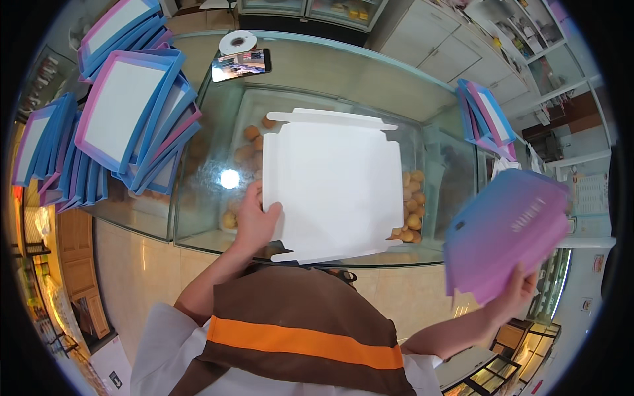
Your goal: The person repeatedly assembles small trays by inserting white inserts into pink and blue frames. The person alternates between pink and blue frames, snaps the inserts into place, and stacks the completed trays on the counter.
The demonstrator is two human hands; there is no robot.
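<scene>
By the left hand (257, 221), fingers clamped on its left edge, the white blank (335, 188) is held over the glass tabletop (356, 72); it is best steadied without creasing. By the right hand (510, 297), fingers clamped too, purple-blue cardboard (505, 228) is held.

Left forearm (214, 278): bare, angled forward, inward.
Left hand (256, 221): gripping, thumb (273, 212) uppermost.
Right forearm (456, 334): bare, extended outward.
Right hand (513, 298): gripping, partly hidden.
</scene>
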